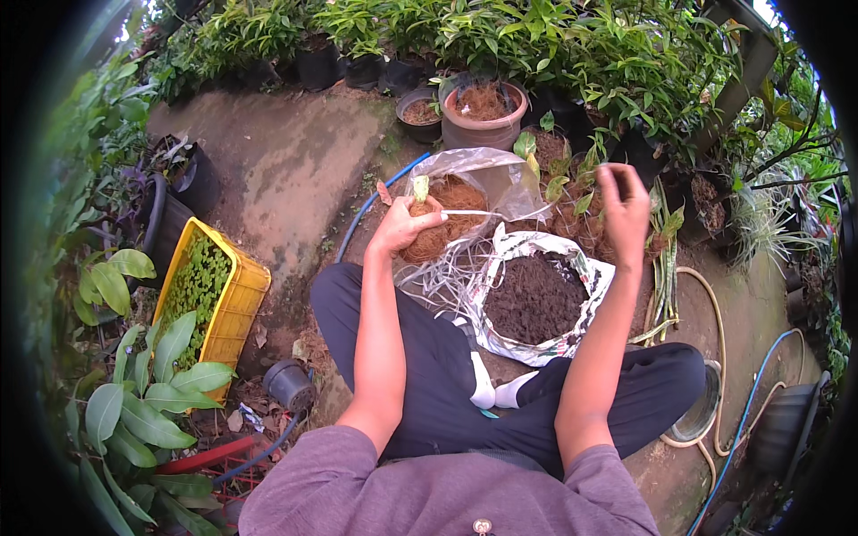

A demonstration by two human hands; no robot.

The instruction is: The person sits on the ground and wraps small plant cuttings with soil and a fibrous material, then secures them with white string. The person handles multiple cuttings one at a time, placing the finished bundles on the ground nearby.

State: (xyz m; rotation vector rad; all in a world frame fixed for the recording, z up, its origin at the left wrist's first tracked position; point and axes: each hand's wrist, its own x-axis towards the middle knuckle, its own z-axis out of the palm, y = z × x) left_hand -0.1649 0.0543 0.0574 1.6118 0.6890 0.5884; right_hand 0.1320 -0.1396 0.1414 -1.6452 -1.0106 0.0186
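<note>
My left hand (pixel 404 226) grips a coconut-fibre ball (pixel 424 242) with a pale green leaf (pixel 421 188) standing from its top. A pale plastic strip (pixel 469 213) runs rightward from my left thumb. My right hand (pixel 625 201) is raised at the right, thumb and fingertips close together; whether it pinches something is unclear. Loose coconut fibre (pixel 459 195) lies in a clear plastic bag (pixel 499 175) beyond my left hand. A tangle of plastic strips (pixel 446 278) lies near my legs, beside a white sack (pixel 491 335) of dark soil (pixel 535 298). Fibre-wrapped seedlings (pixel 578 208) stand between the hands, farther back.
Terracotta-coloured pot (pixel 486 127) and small black pot (pixel 419 115) stand ahead before a row of potted plants. A yellow crate (pixel 238 295) of floating green plants is at left. Cut long leaves (pixel 663 281), a beige hose (pixel 718 321) and a blue hose (pixel 747 415) lie at right.
</note>
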